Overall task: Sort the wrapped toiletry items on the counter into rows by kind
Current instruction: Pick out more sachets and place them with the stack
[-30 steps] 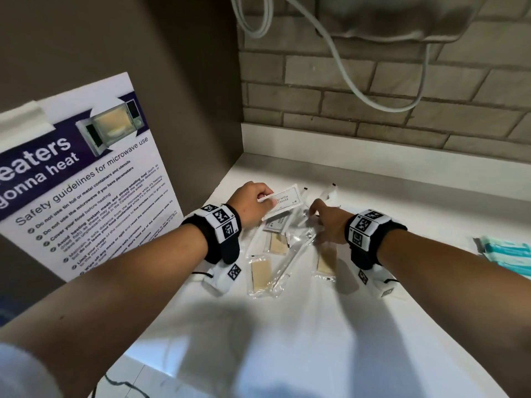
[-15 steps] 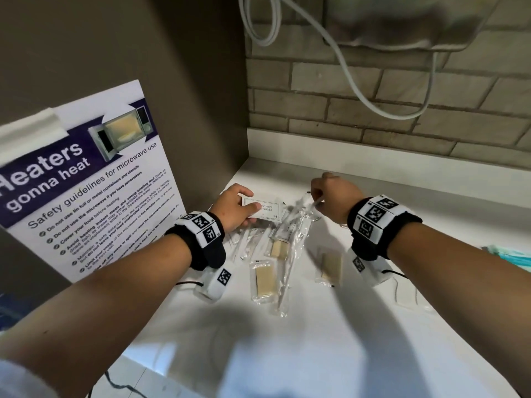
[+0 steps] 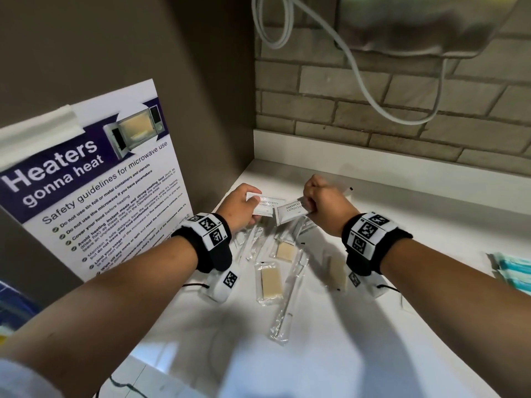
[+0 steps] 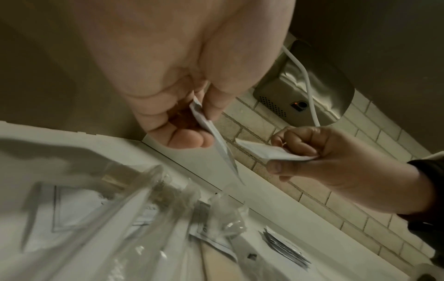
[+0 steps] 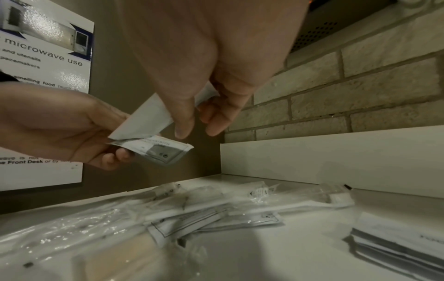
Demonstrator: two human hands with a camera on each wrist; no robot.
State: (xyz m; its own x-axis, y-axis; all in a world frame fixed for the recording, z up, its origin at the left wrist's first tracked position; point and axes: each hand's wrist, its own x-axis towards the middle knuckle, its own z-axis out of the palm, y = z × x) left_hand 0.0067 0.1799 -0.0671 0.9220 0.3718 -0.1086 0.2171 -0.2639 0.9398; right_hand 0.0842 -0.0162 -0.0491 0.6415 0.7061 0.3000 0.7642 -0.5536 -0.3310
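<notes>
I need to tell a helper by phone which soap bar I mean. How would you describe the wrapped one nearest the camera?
Start at the microwave safety poster on the left wall, then look right onto the white counter. Among the clear-wrapped items, the pale tan soap bar in clear film lies nearest the viewer, beside a long clear-wrapped toothbrush. The smaller-looking bar lies farther back.

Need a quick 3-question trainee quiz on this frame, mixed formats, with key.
1. True or false: the left hand holds a shampoo sachet clear of the counter.
2. What does the right hand hold? A) a soap bar B) a second shampoo sachet C) a toothbrush
3. Fill in: the tan wrapped soap bars lie on the ____.

Key: 1 true; 2 B; 3 counter
</notes>
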